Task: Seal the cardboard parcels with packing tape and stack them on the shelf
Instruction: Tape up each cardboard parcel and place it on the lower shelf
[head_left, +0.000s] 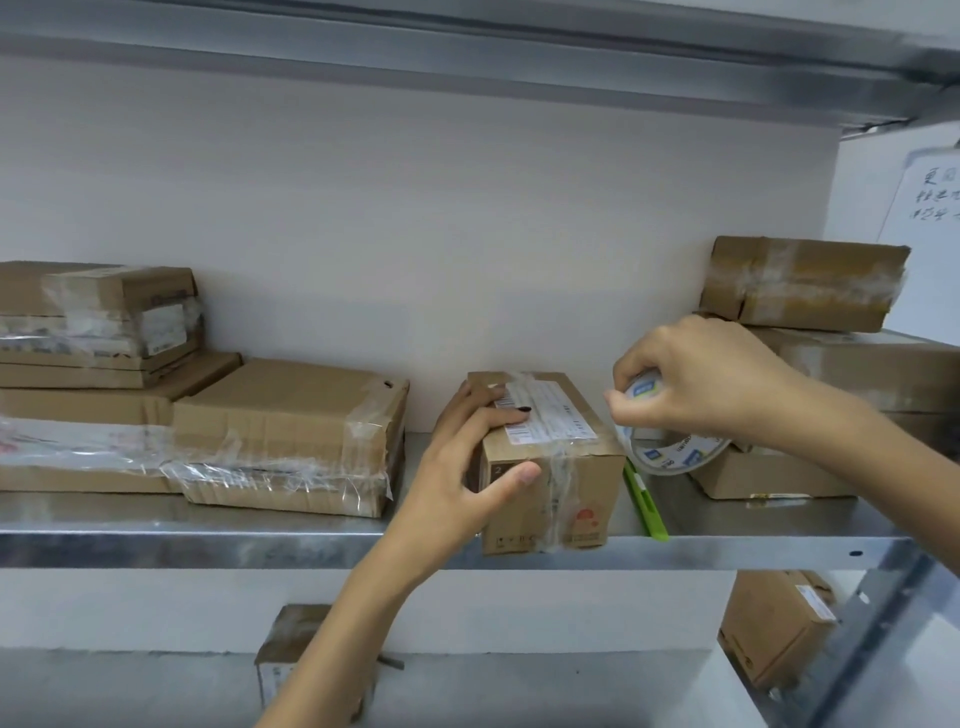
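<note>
A small parcel (550, 467) of brown cardboard stands upright at the front edge of the metal shelf (208, 535), near its middle. It has a white label on top and clear tape running over the top and down the front, and the left hand (467, 457) grips its left side. Just beside its right side, the right hand (711, 384) holds a white roll of packing tape (675, 452), tilted. A flat taped parcel (291, 436) lies toward the left end beside a stack of parcels (93, 332); more taped parcels (805, 283) are piled at the right end.
</note>
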